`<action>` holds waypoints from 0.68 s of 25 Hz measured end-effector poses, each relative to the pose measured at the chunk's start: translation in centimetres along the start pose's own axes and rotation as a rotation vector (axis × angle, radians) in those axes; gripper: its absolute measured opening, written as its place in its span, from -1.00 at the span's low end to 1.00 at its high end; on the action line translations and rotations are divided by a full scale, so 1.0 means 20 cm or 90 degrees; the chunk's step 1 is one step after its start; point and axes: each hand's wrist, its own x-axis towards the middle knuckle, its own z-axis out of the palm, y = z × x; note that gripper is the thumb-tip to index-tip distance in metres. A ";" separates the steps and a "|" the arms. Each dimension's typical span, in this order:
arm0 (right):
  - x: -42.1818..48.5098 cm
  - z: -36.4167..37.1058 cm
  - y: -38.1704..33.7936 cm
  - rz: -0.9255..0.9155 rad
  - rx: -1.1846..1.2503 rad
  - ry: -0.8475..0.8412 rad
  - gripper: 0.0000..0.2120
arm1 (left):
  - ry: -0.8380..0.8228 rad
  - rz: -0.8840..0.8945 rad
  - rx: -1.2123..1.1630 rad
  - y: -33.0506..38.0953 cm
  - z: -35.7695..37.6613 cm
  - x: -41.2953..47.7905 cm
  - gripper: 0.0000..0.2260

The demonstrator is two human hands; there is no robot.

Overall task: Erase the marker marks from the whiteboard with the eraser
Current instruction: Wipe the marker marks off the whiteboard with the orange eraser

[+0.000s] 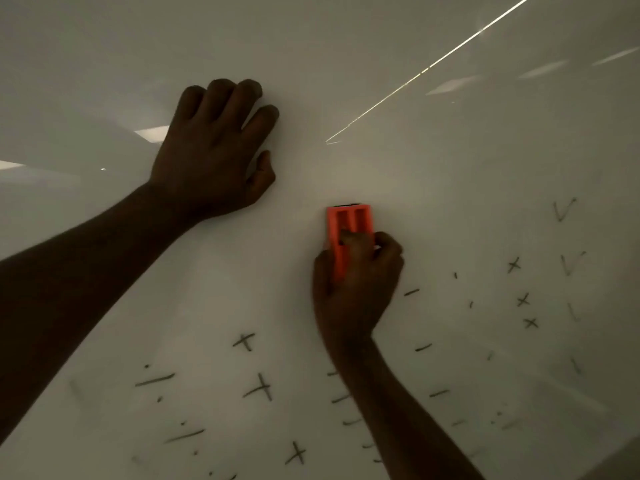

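Your right hand (353,289) grips the orange eraser (348,223), fingers curled round its lower half, against the whiteboard (467,161) above the black marker marks (259,390). Your left hand (211,150) rests on the board, fingers loosely bent, holding nothing.

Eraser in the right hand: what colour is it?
The eraser is bright orange, dark strip along its top; head view shows it best.

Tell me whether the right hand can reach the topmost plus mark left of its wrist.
Probably yes. The right hand grips the eraser just above, only bare whiteboard lies between it and that plus mark, and the left hand rests further up-left, clear of the path.
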 end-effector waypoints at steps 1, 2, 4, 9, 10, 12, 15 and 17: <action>-0.08 0.02 -0.09 -0.027 0.009 -0.025 -0.69 | 0.003 0.002 0.000 0.00 0.00 0.00 -0.58; -0.16 0.03 -0.18 -0.057 0.017 -0.053 -0.69 | 0.006 0.004 -0.001 0.00 0.00 0.00 -0.58; -0.30 0.06 -0.28 -0.134 0.036 -0.114 -0.72 | 0.005 0.003 -0.005 -0.01 0.01 -0.01 -0.58; -0.30 -0.01 -0.08 -0.397 0.057 -0.228 -0.69 | 0.017 0.000 -0.012 0.01 0.01 -0.02 -0.60; -0.25 -0.04 0.02 -0.425 0.043 -0.221 -0.62 | 0.022 -0.003 -0.013 0.01 0.01 -0.02 -0.60; -0.09 -0.11 0.27 -0.373 0.011 -0.154 -0.48 | 0.034 -0.012 -0.011 0.01 0.01 -0.03 -0.61; 0.15 -0.21 0.58 -0.168 -0.032 -0.059 -0.56 | 0.039 -0.015 -0.006 0.02 0.01 -0.03 -0.61; 0.20 -0.22 0.68 -0.060 -0.043 -0.005 -0.68 | 0.037 -0.018 0.001 0.02 0.01 -0.02 -0.61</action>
